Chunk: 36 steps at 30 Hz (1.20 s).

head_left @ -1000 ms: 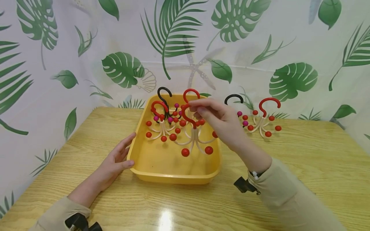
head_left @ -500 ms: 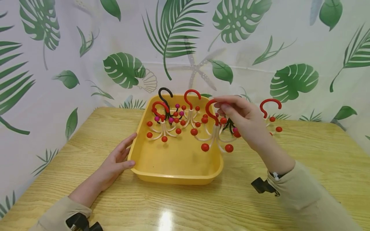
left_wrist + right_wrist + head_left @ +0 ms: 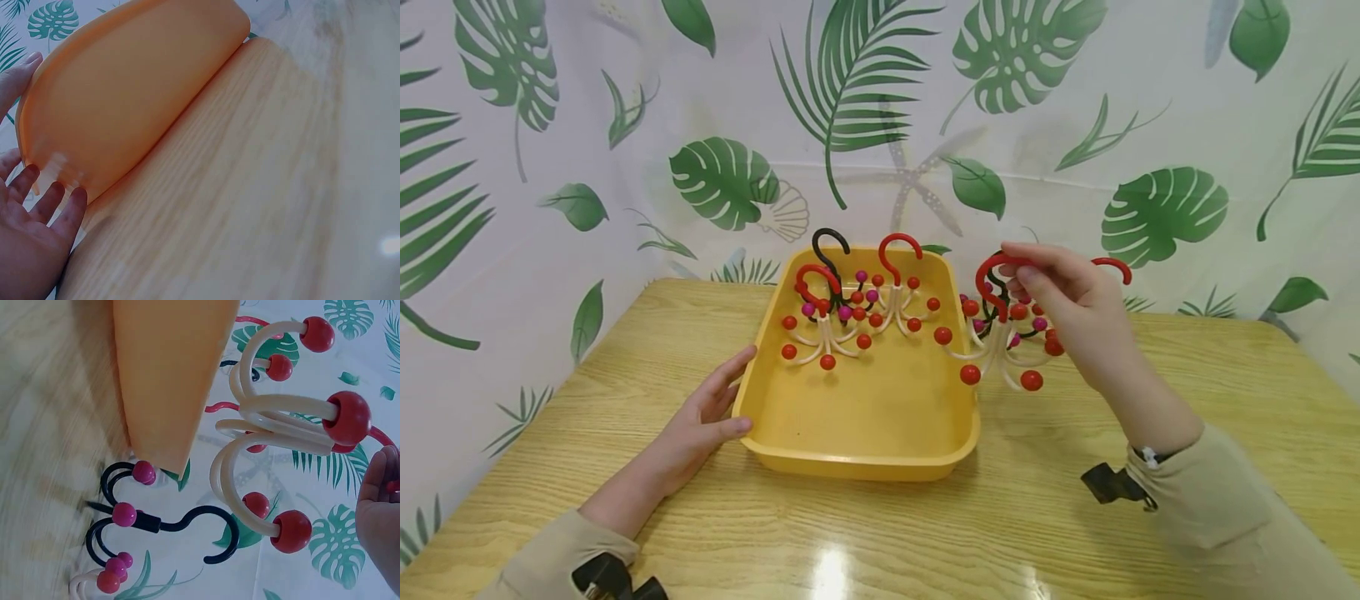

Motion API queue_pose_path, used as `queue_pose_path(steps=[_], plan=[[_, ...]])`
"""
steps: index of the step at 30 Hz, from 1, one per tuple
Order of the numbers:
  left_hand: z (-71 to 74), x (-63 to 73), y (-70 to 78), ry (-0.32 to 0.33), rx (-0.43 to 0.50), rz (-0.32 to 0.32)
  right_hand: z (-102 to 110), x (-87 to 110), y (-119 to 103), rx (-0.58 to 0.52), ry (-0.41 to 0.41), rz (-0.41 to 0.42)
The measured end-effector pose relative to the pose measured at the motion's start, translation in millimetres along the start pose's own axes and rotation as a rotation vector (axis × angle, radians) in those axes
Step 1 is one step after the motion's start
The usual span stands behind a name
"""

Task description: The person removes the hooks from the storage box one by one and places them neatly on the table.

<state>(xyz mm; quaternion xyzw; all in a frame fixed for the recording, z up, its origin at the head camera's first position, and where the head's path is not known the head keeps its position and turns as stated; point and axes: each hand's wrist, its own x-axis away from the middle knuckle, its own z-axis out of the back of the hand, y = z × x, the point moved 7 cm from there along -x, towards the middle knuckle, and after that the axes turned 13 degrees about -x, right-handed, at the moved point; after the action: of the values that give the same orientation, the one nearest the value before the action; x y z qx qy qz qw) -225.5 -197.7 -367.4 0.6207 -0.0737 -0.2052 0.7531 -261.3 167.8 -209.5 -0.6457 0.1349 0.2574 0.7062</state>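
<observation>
My right hand (image 3: 1078,304) pinches the red hook of a cream multi-arm hanger (image 3: 1000,342) with red ball tips, held upright over the tray's right rim. The right wrist view shows its curved arms (image 3: 250,450) close up. Under my left hand's (image 3: 700,425) fingertips is the left side of a yellow plastic tray (image 3: 857,458); thumb and fingers touch its rim and outer wall, the fingers loosely spread. Inside the tray stand two red-and-cream hangers, one at left (image 3: 825,333) and one at the back (image 3: 896,304), and a black hanger (image 3: 833,250) with magenta balls.
Right of the tray, a black hanger (image 3: 147,520) with magenta balls stands on the wooden table (image 3: 850,542), partly behind the held one. Another red hook (image 3: 1116,267) shows past my right hand. A leaf-print cloth (image 3: 1037,183) hangs behind the table.
My right hand has carried the red-and-cream hanger rightward, from over the tray's middle to over its right rim. My left hand has stayed at the tray's left side.
</observation>
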Motion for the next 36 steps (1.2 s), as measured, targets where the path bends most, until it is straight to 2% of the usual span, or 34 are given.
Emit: queue_pose_path(steps=[9, 16, 30, 34, 36], plan=[[0.0, -0.5, -0.7, 0.0, 0.001, 0.001, 16.5, 3.8, 12.5, 0.042, 0.06, -0.062], [-0.1, -0.5, -0.6, 0.001, 0.001, 0.0, 29.2, 5.5, 19.5, -0.034, 0.113, -0.059], [-0.6, 0.0, 0.4, -0.001, 0.005, 0.0, 38.1, 10.8, 38.9, 0.094, 0.115, -0.154], [-0.2, -0.2, -0.2, -0.005, 0.007, -0.005, 40.2, 11.3, 41.1, 0.08, 0.123, -0.139], [0.0, -0.3, -0.4, -0.006, 0.009, -0.008, 41.1, 11.2, 41.8, 0.031, 0.119, -0.125]])
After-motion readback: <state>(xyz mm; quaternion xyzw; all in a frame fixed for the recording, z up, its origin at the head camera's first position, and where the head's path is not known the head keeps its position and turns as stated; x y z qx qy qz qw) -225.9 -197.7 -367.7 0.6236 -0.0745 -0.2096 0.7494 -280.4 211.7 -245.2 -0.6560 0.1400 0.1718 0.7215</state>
